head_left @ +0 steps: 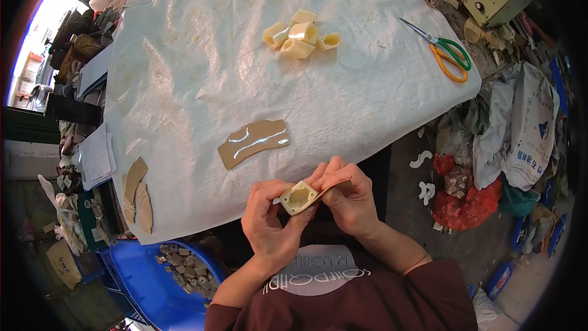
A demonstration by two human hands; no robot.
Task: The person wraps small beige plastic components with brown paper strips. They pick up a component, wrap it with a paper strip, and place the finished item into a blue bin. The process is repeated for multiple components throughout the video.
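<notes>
Close to my body, my left hand (268, 220) grips a small cream hollow block (297, 197) between thumb and fingers, its open face turned up. My right hand (355, 205) pinches a thin brown flexible strip (335, 187), which meets the block's right side and seems to run along its lower edge. Fingers hide part of both. Ahead on the white woven sheet (349, 101) lies a glossy brown curved strip (252, 143). Farther off sits a small heap of similar cream hollow blocks (300, 32).
Scissors (454, 60) with green and orange handles lie at the sheet's right. Brown offcuts (135, 187) rest at its left edge. Below left, a blue bin (147, 294) holds grey blocks. White sacks (530, 129) and a red bag (474, 208) are at right.
</notes>
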